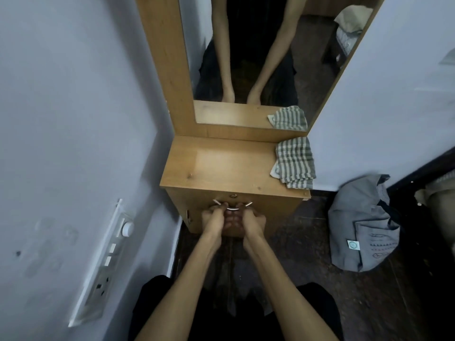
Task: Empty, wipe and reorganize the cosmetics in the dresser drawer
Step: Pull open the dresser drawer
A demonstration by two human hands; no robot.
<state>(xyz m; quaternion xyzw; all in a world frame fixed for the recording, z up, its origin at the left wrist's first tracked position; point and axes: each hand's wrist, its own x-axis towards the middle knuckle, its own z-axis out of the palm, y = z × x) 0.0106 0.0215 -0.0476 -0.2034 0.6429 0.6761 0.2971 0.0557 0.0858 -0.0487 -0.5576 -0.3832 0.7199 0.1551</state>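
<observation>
A small wooden dresser (221,168) with a tall mirror stands against the wall in front of me. Its drawer front (275,212) is closed, with a curved metal handle (232,207) below a round keyhole. My left hand (213,219) and my right hand (253,220) are side by side, both with fingers curled around that handle. A folded green-and-white striped cloth (294,162) lies on the right back corner of the dresser top. No cosmetics are visible; the drawer's inside is hidden.
A white wall with a switch and socket panel (105,262) is close on the left. A grey fabric bag (362,225) sits on the dark floor to the right of the dresser. The mirror (258,57) reflects my arms.
</observation>
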